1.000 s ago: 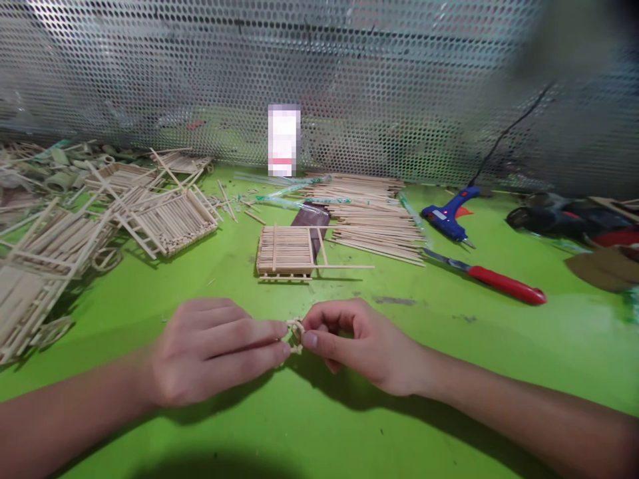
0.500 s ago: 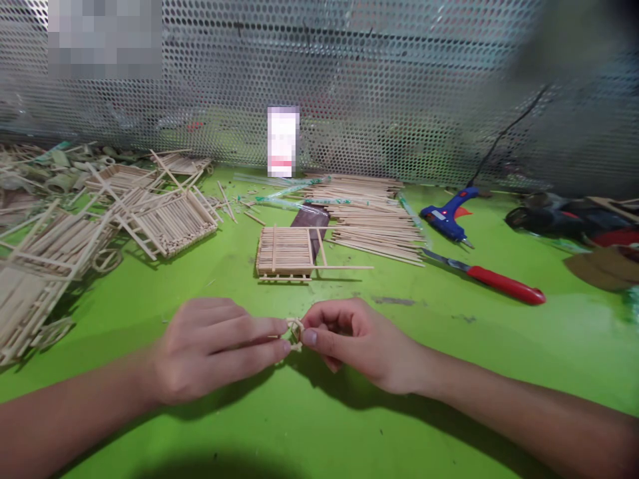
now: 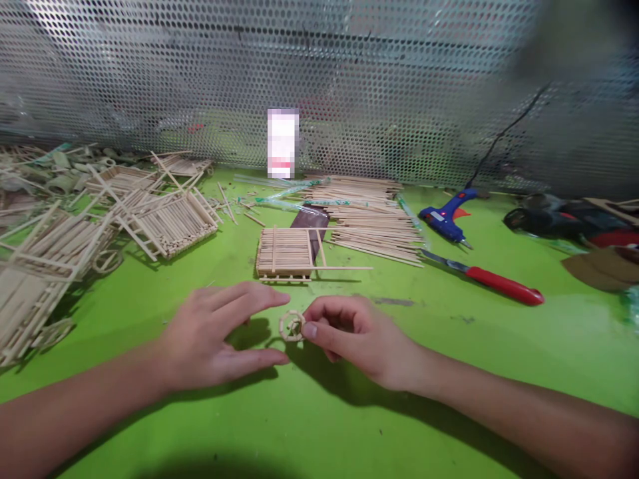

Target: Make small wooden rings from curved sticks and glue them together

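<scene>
Underneath everything lies a glossy lime-green surface [image 3: 319,426], backed by a perforated metal screen [image 3: 379,80] (silvery, round holes). Low over it, the right hand [image 3: 349,336] pinches a small round stick-built wheel [image 3: 291,326] in a closed grip; the left hand [image 3: 214,336] rests flat, fingers spread, empty. Pale sticks [image 3: 372,216] lie stacked behind.

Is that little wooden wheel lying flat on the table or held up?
Held up: the right hand pinches the wooden wheel by its edge, ring facing the camera; the left hand is open beside it.

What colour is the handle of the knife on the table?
Red; the knife shows clearly in the head view.
</scene>
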Action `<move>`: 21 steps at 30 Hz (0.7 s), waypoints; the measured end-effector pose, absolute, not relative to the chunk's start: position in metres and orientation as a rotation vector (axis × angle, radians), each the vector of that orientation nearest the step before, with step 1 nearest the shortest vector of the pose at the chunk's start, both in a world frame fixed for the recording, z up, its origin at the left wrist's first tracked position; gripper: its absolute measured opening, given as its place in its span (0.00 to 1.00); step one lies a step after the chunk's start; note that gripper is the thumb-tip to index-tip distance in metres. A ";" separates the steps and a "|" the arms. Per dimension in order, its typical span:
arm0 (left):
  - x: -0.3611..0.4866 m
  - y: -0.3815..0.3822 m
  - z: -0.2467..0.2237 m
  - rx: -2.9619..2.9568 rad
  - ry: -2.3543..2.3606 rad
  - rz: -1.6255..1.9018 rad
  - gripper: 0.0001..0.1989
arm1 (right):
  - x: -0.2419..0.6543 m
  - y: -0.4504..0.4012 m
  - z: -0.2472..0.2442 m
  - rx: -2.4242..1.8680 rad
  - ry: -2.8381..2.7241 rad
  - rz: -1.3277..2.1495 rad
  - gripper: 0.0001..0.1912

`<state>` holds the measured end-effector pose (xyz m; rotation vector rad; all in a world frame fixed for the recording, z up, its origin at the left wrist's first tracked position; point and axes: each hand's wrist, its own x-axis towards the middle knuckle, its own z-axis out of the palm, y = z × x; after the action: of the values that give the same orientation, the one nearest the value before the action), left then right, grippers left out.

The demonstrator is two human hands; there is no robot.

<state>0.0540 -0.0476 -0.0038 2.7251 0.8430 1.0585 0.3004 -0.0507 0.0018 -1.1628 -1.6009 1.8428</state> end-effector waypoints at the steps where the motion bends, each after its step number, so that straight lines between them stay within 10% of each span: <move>1: 0.054 -0.048 -0.004 2.684 0.875 1.014 0.23 | 0.300 -0.051 0.002 -1.163 -1.608 1.835 0.21; 21: 0.055 -0.048 -0.013 2.532 0.777 0.932 0.17 | 0.299 -0.052 0.003 -1.156 -1.712 1.807 0.18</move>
<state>0.0553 -0.0476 -0.0129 2.5319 0.7769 0.9318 0.2989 -0.0516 0.0032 -1.1561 -1.7119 1.8070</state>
